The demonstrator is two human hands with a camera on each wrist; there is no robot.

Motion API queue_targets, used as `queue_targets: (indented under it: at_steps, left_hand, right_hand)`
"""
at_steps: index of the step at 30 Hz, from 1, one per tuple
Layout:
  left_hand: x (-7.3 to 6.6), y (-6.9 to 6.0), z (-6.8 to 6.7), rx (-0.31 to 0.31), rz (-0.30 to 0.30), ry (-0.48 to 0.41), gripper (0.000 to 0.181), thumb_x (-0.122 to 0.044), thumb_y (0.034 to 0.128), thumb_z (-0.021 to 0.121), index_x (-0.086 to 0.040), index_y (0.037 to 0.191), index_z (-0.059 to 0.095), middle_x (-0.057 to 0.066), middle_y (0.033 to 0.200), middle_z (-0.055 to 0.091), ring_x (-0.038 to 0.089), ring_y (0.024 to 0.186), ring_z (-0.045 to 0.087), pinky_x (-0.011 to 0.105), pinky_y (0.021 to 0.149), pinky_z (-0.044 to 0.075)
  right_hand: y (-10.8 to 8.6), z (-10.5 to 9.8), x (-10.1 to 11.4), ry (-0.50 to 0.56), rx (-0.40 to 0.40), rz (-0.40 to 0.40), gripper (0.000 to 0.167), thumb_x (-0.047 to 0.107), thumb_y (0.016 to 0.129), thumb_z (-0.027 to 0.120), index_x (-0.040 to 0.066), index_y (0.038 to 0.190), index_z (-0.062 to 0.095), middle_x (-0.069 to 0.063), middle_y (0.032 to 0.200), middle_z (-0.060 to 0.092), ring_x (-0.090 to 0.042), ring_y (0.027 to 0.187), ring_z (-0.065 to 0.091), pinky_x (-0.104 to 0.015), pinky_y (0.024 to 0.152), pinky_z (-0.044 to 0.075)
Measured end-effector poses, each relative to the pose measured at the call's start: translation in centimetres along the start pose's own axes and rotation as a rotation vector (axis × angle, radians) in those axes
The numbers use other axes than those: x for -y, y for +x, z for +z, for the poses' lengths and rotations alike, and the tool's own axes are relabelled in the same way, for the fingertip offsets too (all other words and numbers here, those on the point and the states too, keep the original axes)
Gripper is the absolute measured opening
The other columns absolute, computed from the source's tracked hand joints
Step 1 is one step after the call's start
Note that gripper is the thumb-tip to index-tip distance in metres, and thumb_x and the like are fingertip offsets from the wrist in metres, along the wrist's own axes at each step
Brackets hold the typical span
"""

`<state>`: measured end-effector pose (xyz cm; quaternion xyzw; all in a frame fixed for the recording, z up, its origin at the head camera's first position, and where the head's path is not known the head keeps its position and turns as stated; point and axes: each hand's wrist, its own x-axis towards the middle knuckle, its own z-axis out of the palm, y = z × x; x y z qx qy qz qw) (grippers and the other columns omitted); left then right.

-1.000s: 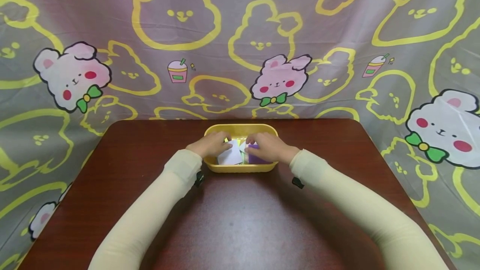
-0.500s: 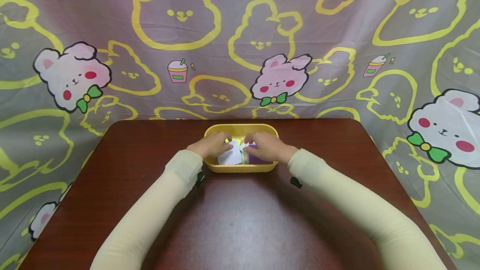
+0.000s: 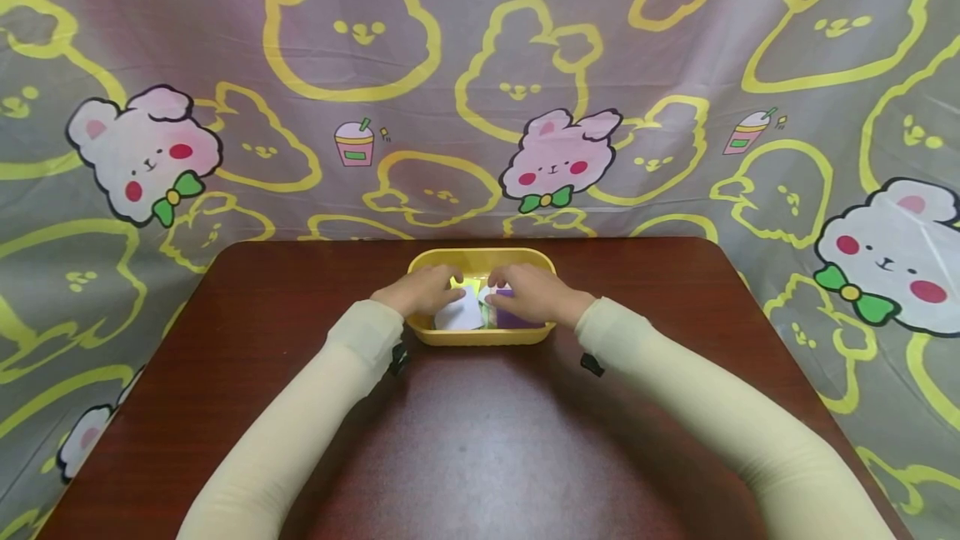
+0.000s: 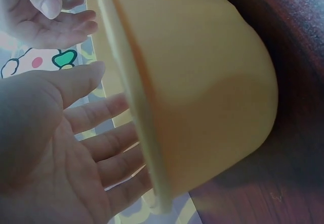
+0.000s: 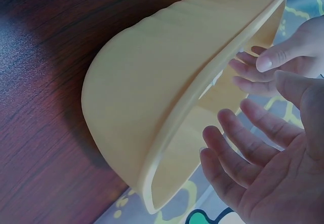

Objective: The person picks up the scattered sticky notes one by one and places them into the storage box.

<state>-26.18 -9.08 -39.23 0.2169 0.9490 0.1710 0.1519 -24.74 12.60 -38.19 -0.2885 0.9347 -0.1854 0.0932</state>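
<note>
A yellow oval plastic basin (image 3: 480,339) stands near the far edge of the table. Inside it lie a flat white piece (image 3: 459,311) on the left and a purple piece (image 3: 513,322) on the right, with smaller pale and yellow bits between them. My left hand (image 3: 426,288) hovers over the basin's left side, its fingers loosely bent and reaching past the rim (image 4: 132,89). Over the right side is my right hand (image 3: 534,294), palm down, fingers spread and relaxed. Both wrist views show nothing held in either hand. The lower fingertips are partly hidden by the basin wall.
The dark brown wooden table (image 3: 465,440) stretches in front of the basin and to both sides. Behind it hangs a grey curtain (image 3: 420,123) printed with cartoon rabbits. Each wrist has a small black device under the pale sleeve (image 3: 367,332).
Both hands stay almost where they were over the basin. The right hand has shifted very slightly to the left, and a little more yellow shows above the white piece.
</note>
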Motion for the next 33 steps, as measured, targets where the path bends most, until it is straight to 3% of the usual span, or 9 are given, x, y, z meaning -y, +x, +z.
queue_targets:
  at_steps: [9, 20, 33]
  left_hand:
    - [0.0, -0.4, -0.1, -0.023, 0.015, -0.018, 0.041, -0.028, 0.1043, 0.055, -0.003, 0.136, 0.058, 0.019, 0.127, 0.067, 0.032, 0.12, 0.064, 0.048, 0.104, 0.05]
    - [-0.7, -1.5, -0.2, -0.033, 0.013, -0.03, 0.042, -0.031, 0.1052, 0.053, -0.006, 0.139, 0.056, 0.017, 0.132, 0.064, 0.033, 0.124, 0.061, 0.05, 0.105, 0.049]
    - [-1.0, -2.5, -0.3, -0.111, 0.055, -0.046, 0.042, -0.03, 0.1039, 0.056, -0.005, 0.138, 0.057, 0.017, 0.128, 0.067, 0.033, 0.12, 0.063, 0.049, 0.103, 0.05]
  right_hand:
    - [0.0, 0.1, -0.3, -0.003, -0.003, 0.018, 0.036, 0.032, 0.099, 0.065, 0.005, 0.123, 0.068, -0.01, 0.116, 0.072, -0.028, 0.11, 0.068, -0.044, 0.097, 0.054]
    - [-0.4, 0.6, -0.4, 0.027, -0.061, -0.05, 0.034, 0.026, 0.098, 0.066, 0.0, 0.119, 0.069, -0.013, 0.113, 0.074, -0.029, 0.109, 0.07, -0.045, 0.098, 0.054]
    - [-0.9, 0.5, 0.4, 0.077, -0.115, -0.054, 0.039, 0.03, 0.098, 0.064, -0.001, 0.123, 0.068, -0.015, 0.119, 0.073, -0.031, 0.114, 0.068, -0.045, 0.1, 0.053]
